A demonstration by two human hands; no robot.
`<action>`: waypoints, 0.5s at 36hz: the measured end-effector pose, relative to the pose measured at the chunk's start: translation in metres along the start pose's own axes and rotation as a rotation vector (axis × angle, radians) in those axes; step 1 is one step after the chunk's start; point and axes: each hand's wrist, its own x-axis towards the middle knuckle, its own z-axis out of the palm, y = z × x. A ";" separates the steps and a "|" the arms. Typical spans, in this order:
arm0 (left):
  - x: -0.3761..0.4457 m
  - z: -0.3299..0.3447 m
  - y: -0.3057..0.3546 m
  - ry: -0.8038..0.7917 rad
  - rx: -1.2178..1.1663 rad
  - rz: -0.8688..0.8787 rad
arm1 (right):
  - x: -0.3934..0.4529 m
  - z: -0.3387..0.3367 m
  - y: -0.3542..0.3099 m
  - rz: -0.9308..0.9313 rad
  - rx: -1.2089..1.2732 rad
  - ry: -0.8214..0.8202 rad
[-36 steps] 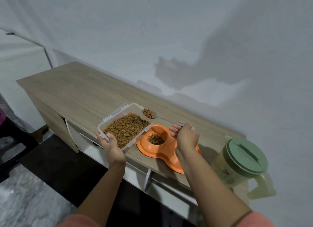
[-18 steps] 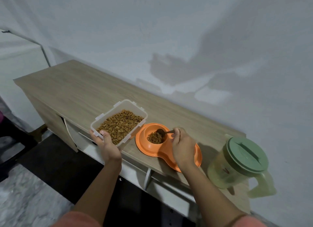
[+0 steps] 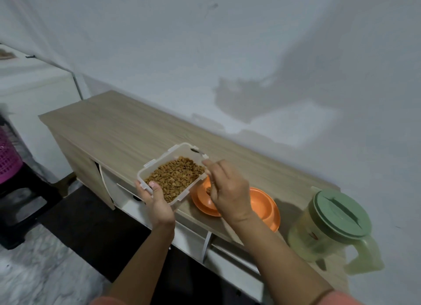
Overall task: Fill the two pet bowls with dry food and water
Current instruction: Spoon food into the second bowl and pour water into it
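Note:
My left hand [image 3: 157,202] grips the near corner of a clear plastic box [image 3: 157,168] filled with brown dry food [image 3: 176,177], held above the cabinet's front edge. My right hand [image 3: 225,188] holds a metal spoon [image 3: 197,151]; its bowl sits at the box's far corner. An orange double pet bowl [image 3: 264,206] lies on the wooden cabinet top [image 3: 127,131]. Its left well is mostly hidden behind my right hand and the box; the right well looks empty. A pale jug with a green lid [image 3: 337,213] stands at the right end.
The grey wall runs right behind the cabinet. Open shelves and drawers sit below the top. A pink basket [image 3: 9,159] and a dark stool [image 3: 25,202] stand on the floor at the left, next to a white appliance [image 3: 34,95].
My right hand tipped a spoonful into the left well, then carried the spoon back to the food box. The left hand brought the box closer to the bowl.

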 end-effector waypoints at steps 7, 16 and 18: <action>-0.013 0.000 0.007 -0.114 -0.059 -0.053 | -0.004 0.026 -0.018 -0.137 -0.181 -0.185; -0.013 -0.010 0.014 -0.171 -0.019 -0.059 | -0.006 0.025 -0.039 -0.022 -0.052 -0.408; -0.013 -0.011 0.016 -0.168 -0.036 -0.073 | -0.004 0.023 -0.038 0.033 0.012 -0.408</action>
